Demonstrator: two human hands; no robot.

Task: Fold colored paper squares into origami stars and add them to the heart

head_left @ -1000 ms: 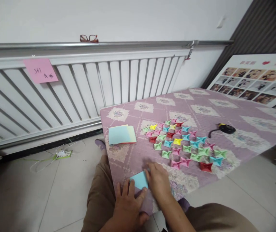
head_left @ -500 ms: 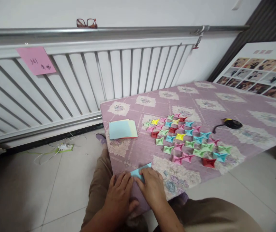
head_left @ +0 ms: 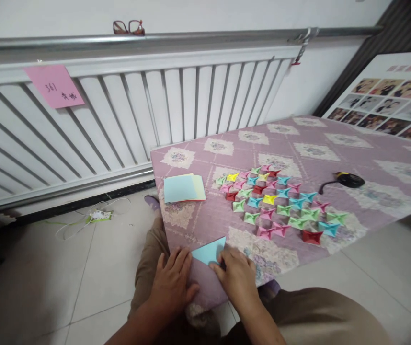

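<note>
Two bare hands work at the near left corner of a table (head_left: 198,225) covered with a purple flowered cloth. Between them, flat on the cloth, lies a piece of light blue paper (head_left: 208,250) that shows as a triangle, one point toward the left, another toward the far right.

The left hand (head_left: 171,280) rests palm down at the table's left edge, its fingers stretched out side by side and its thumb set apart, grasping nothing. Its fingertips are right by the paper's left point; whether they touch it is hard to tell. The right hand (head_left: 238,275) is at the paper's right side, its fingers curled and its thumb on the paper's near part. Whether it pinches the paper or only presses on it cannot be told.

Farther away, near the table's left edge, is a stack of paper (head_left: 180,189), a blue sheet on top with pale yellow and red edges showing. To the right, many small folded paper shapes (head_left: 269,199) in pink, green, blue, yellow and red are set out in uneven rows. Right of these lies a black object (head_left: 350,180) with a yellow part and a short tail.

Beyond the table, a white radiator (head_left: 151,108) bears a pink note (head_left: 55,87). Glasses (head_left: 129,28) sit on the pipe (head_left: 205,38) above. At far right stands a board of photographs (head_left: 388,98).
</note>
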